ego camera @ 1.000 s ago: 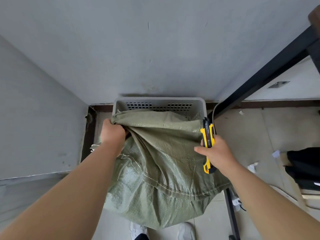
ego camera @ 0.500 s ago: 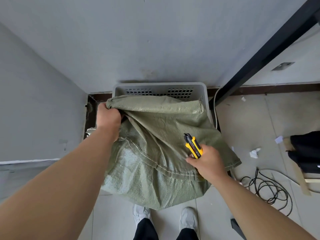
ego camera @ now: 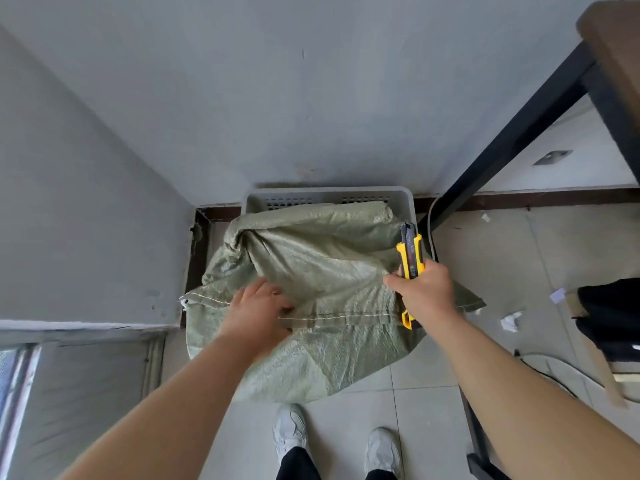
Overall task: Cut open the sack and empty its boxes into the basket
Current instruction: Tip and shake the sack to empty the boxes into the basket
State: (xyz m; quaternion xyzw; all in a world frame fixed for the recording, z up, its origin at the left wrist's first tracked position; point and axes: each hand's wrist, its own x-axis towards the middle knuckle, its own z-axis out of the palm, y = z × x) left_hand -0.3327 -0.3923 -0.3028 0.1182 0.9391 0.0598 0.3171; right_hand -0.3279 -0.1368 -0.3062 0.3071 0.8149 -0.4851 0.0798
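Note:
A green woven sack lies draped over a grey plastic basket that stands against the wall. The sack hangs over the basket's front edge down to the floor and hides the inside. My left hand rests on the sack near its stitched seam, fingers bent into the fabric. My right hand grips a yellow utility knife at the sack's right side, the knife's tip pointing toward the wall. No boxes are visible.
A black table leg slants down just right of the basket, under a brown tabletop. A cable, paper scraps and a dark object lie on the tiled floor at right. My shoes stand below the sack.
My left hand let go of the sack's upper left corner and came down onto the seam. My right hand moved right and up with the knife.

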